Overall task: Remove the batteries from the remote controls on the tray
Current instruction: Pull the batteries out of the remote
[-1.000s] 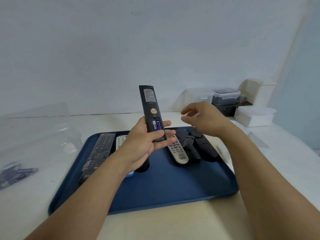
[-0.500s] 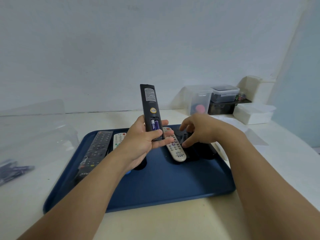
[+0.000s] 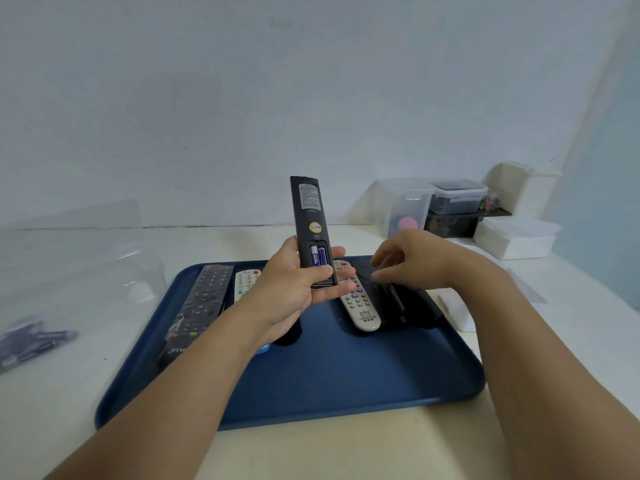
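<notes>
My left hand [image 3: 294, 292] holds a long black remote [image 3: 308, 216] upright over the blue tray [image 3: 346, 382], its back towards me. The battery bay is uncovered and two purple batteries [image 3: 318, 256] sit in it, my thumb just below them. My right hand [image 3: 412, 261] hovers with fingers apart and curled over the black remotes [image 3: 408, 306] at the tray's right; it holds nothing that I can see. A grey remote [image 3: 360, 306] lies between my hands. A black remote [image 3: 204, 299] and a white one [image 3: 246, 282] lie at the tray's left.
A clear plastic bag [image 3: 31, 341] with purple batteries lies on the table to the left of the tray. Clear containers [image 3: 408, 206] and white boxes [image 3: 512, 237] stand at the back right against the wall. A white pad [image 3: 457, 310] lies beside the tray's right edge.
My right hand dropped from beside the held remote down onto the black remotes on the tray, then lifted slightly. My left hand kept the remote upright.
</notes>
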`<state>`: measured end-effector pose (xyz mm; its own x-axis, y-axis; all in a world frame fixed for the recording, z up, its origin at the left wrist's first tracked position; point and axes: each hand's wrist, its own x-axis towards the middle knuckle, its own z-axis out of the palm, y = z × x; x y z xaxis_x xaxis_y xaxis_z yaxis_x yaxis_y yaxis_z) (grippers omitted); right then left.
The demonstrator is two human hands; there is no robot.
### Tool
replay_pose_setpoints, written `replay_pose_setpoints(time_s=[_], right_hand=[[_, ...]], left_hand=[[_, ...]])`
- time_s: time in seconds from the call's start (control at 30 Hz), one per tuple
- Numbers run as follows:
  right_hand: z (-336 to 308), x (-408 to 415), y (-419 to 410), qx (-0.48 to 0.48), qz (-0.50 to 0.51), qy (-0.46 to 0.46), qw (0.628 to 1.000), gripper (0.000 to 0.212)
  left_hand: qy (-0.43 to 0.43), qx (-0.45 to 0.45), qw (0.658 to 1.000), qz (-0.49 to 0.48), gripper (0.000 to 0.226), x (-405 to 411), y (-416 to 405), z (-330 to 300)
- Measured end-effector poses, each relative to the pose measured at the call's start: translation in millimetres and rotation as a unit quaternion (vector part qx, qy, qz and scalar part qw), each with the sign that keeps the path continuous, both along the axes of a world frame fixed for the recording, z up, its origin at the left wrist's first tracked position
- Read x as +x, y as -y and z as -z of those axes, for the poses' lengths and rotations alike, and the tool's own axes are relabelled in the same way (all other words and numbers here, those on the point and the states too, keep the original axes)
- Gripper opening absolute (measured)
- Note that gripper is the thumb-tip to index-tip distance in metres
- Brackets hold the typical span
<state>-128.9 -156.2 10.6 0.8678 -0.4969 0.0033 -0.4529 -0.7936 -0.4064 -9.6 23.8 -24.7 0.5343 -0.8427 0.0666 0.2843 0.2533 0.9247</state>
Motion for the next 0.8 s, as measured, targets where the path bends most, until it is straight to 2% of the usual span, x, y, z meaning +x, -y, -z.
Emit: replay_pose_setpoints(time_s=[0.1, 0.17, 0.6, 0.7, 0.8], right_hand=[[-8.7, -10.8, 0.8, 0.014, -0.002, -0.082, 0.997, 0.058], [-8.8, -12.0, -0.1, 0.013, -0.008, -0.111, 0.994, 0.068], [-6.7, -9.8, 2.3, 0.045, -0.023, -0.1, 0.994, 0.06], [-11.0, -15.6, 2.6, 0.043, -0.027, -0.124, 0.991, 0.068], [-10.9, -16.6, -1.9, 0.028, -0.026, -0.176, 0.984, 0.089]], left_hand=[[-0.008, 0.002, 1.0, 0.0, 0.044, -0.7, 1.1, -0.2], [-0.015, 0.001, 1.0, -0.001, 0.043, -1.3, 1.1, -0.5], [-0.051, -0.005, 0.999, -0.007, 0.034, -2.1, -0.8, -4.9], [-0.052, 0.0, 0.999, -0.015, 0.029, -1.7, 0.2, -4.9], [-0.045, 0.006, 0.999, -0.013, 0.028, -1.2, 1.0, -3.2]])
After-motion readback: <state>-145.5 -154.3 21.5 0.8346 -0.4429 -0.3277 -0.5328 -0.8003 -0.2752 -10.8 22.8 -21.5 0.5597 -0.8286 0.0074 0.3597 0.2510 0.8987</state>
